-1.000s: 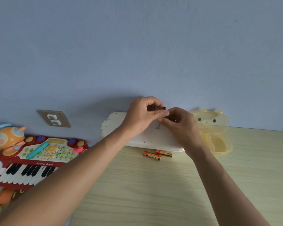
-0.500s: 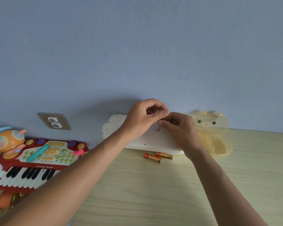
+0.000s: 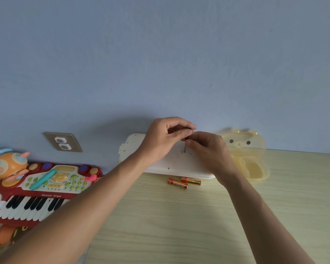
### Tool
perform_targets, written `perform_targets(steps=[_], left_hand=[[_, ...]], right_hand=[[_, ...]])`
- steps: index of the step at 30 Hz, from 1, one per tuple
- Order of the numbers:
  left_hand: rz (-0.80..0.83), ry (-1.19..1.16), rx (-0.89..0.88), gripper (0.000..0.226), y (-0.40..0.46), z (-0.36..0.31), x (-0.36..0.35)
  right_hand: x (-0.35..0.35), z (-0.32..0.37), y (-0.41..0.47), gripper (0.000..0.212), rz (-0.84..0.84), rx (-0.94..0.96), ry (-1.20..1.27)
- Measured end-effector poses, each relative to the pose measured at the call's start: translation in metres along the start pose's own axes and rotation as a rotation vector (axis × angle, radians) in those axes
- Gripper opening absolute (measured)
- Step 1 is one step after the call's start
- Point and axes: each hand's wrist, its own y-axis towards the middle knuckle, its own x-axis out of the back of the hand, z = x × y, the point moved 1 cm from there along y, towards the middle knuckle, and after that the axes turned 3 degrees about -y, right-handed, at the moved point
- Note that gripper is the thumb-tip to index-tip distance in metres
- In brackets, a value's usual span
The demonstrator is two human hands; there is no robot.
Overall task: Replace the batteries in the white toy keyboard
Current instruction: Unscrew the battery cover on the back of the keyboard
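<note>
I have the white toy keyboard (image 3: 171, 161) lying face down at the far edge of the table (image 3: 179, 216), touching the wall, and both my hands meet over the middle of its back. My left hand (image 3: 166, 138) is pinched shut on the top of a small screwdriver (image 3: 184, 148), while my right hand (image 3: 208, 149) closes its fingers around the shaft just below, the tip sitting in a screw hole. I judge this is the cover screw step, so I want the shaft held upright, steady downward pressure, and slow turns so the tip does not slip out. Two batteries (image 3: 184, 182) lie just in front of the keyboard; whether they are old or new I cannot tell. The table is pale wood grain, the wall plain blue with a socket (image 3: 63, 142), a red toy organ (image 3: 36, 187) at my left, and a yellow bear box (image 3: 246, 149) at my right
</note>
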Motion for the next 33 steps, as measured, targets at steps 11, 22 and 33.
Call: perform_targets(steps=[11,22,33], left_hand=[[-0.073,0.046,0.013,0.025,0.003,-0.003,-0.01],[-0.065,0.042,-0.01,0.008,0.002,-0.006,-0.01],[0.143,0.509,-0.055,0.029,-0.015,0.003,0.021]], right_hand=[[-0.003,-0.002,-0.001,0.009,-0.09,-0.007,-0.012],[-0.004,-0.002,0.001,0.013,-0.084,-0.002,-0.001],[0.009,0.005,-0.006,0.012,-0.154,-0.109,-0.01]])
